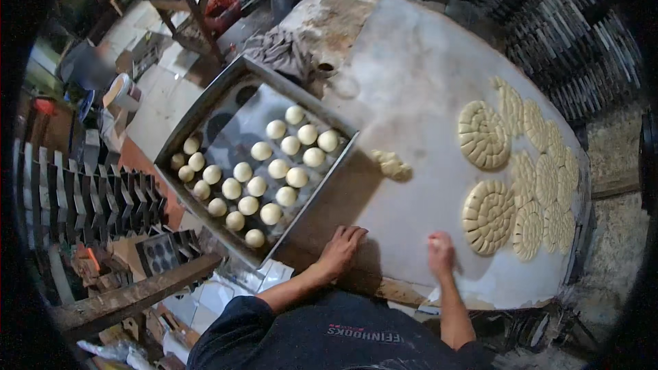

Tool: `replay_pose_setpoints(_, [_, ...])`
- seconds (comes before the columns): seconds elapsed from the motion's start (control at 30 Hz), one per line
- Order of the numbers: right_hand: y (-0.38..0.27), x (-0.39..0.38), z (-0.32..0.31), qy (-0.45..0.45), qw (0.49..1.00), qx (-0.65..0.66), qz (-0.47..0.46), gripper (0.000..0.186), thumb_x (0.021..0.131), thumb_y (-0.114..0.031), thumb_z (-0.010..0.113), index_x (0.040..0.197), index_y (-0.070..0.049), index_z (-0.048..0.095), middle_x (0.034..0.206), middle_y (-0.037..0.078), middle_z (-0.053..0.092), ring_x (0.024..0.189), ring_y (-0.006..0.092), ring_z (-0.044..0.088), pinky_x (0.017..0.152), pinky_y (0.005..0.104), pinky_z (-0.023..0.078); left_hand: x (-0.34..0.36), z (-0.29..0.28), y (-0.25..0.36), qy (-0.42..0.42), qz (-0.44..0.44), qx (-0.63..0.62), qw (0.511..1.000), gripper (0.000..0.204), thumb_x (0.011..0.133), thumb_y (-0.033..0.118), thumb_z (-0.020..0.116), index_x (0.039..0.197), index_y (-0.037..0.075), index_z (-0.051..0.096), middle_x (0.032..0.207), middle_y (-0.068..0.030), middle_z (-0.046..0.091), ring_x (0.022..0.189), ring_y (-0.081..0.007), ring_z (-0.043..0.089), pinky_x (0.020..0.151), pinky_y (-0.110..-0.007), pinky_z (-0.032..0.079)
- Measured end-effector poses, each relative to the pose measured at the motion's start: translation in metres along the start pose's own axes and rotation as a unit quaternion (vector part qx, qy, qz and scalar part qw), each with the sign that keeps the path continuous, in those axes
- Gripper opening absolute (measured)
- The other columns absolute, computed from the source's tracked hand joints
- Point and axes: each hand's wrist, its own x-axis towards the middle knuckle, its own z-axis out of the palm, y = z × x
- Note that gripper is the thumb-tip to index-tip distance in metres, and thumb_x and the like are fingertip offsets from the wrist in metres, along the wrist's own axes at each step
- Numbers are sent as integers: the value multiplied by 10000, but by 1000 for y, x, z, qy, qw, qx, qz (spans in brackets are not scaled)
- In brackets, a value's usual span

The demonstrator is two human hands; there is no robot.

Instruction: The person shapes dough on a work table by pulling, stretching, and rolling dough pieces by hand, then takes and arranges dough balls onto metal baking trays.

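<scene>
Pale dough lump (pixel 391 165): on the table (pixel 411 109), ahead of the left hand (pixel 340 252) and right hand (pixel 441 253), between them sideways.
Lump's long axis: slants, its near end toward the right hand's side.
Nearer hand: neither plainly; both are apart from it.
Left fingers: extended, palm down at the table edge, nothing visibly gripped.
Right fingers: curled, blurred; cannot tell whether they clamp anything.
Scored dough disc (pixel 488 218): just right of the right hand.
Tray (pixel 319 185): ahead-left of the left hand, holding dough balls (pixel 296 177).
</scene>
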Motion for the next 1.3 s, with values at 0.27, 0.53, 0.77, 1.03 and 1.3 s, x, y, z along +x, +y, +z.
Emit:
replay_pose_setpoints(0.27, [-141,103,-4,-114,952,237,158,234,901,-162,563,1028,19,638,908,147,641,847,202,641,690,357,542,59,-234,-73,233,-14,49,971,354,794,11,641,1141,50,578,1015,-186,612,922,-387,598,785,-437,497])
replay_pose_setpoints(0.53, [-388,218,161,-66,876,246,-410,321,790,-86,679,1084,-7,579,1095,167,601,1041,348,573,944,396,447,10,-261,-169,166,-270,219,923,483,758,154,710,1216,111,563,1087,-98,600,1050,-289,572,854,-450,416])
replay_pose_setpoints(0.77, [-329,193,165,-53,901,138,-407,281,737,-118,697,994,-27,625,1054,155,603,1079,350,547,1019,499,391,9,-268,-186,156,-267,135,941,606,773,300,709,1300,81,506,1142,-147,618,1090,-325,572,903,-475,431])
replay_pose_setpoints(1.03, [-39,87,-44,245,969,21,-27,129,778,-92,652,888,-30,627,916,124,597,894,292,588,809,397,485,137,-288,-112,98,-239,374,891,696,768,393,754,1327,89,470,1253,-216,520,1092,-392,564,877,-479,490])
replay_pose_setpoints(1.3, [165,-65,-134,324,936,46,130,153,813,-65,616,956,-16,590,877,141,588,796,300,614,687,386,494,338,-37,138,-225,137,123,957,922,647,406,863,1381,92,403,1377,-182,424,1307,-359,357,1099,-474,316])
